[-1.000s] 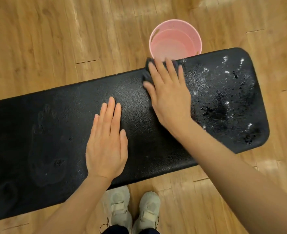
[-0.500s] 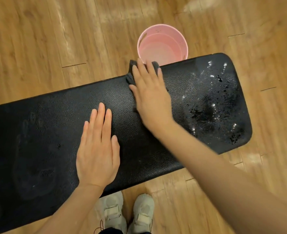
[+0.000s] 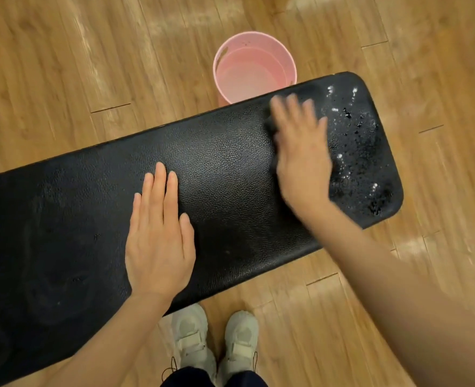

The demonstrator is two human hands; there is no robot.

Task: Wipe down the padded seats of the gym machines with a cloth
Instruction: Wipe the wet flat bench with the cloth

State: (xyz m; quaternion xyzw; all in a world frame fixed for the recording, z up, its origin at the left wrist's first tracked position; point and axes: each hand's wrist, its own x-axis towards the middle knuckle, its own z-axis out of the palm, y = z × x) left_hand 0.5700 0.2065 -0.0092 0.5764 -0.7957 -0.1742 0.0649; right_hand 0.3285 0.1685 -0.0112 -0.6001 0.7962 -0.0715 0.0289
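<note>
Left hand (image 3: pixel 159 241) laid flat on the pad (image 3: pixel 230 174) near its front edge, fingers straight and close together, gripping nothing. Right hand (image 3: pixel 300 152) blurred, fingers spread and pressed onto a dark cloth (image 3: pixel 271 125) near the pad's rear edge toward the right end, cloth mostly hidden under the palm, only a dark edge showing at the left of the fingers. Droplets (image 3: pixel 353 152) scattered over the pad's right end; pink bucket (image 3: pixel 254 69) stood on the wood floor (image 3: pixel 91 65) just behind the rear edge, shoes (image 3: pixel 216 339) below the front edge.
</note>
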